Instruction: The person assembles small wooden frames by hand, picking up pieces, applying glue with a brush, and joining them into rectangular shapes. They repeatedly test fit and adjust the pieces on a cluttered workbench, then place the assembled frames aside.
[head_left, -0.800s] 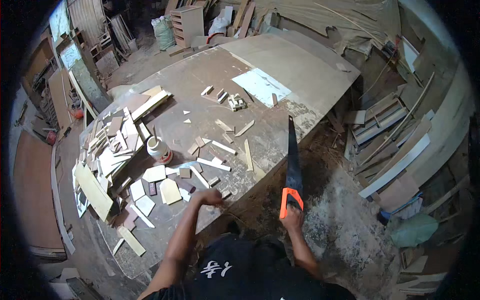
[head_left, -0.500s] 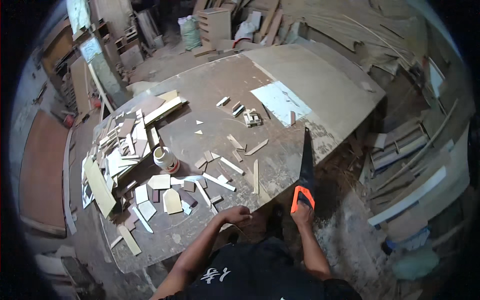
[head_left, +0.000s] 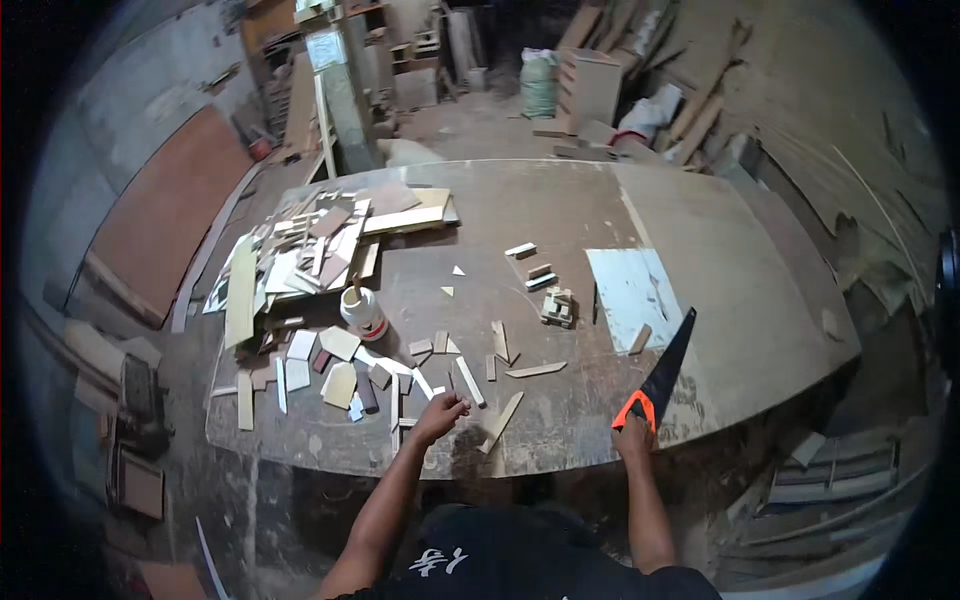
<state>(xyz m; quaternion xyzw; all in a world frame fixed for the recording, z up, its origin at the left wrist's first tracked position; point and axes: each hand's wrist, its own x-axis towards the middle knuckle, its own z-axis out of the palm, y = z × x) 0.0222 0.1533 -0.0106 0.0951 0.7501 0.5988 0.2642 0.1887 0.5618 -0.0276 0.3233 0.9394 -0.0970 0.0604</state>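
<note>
My right hand (head_left: 634, 438) is wrapped round the orange handle of a handsaw (head_left: 668, 377). The dark blade points away and to the right, over the right part of the worktable (head_left: 500, 215). Above the table's near side, my left hand (head_left: 438, 420) is closed with its fingers together; what it holds, if anything, is too small to make out. Close to it are a pale wood strip (head_left: 470, 382) and an angled strip (head_left: 502, 423). A small block-built wooden piece (head_left: 558, 307) and a white sheet (head_left: 632, 290) lie farther off.
A heap of wood offcuts (head_left: 335, 235) covers the table's far left. An open white glue bottle (head_left: 363, 312) stands beside it, with small cut pieces (head_left: 340, 384) in front. Beyond the table are a drawer cabinet (head_left: 590, 90), a green sack (head_left: 538, 82) and leaning boards.
The view has swung to the left. My left hand has moved from the table's near edge to above the wood strips. The saw, still in my right hand, now reaches farther over the table.
</note>
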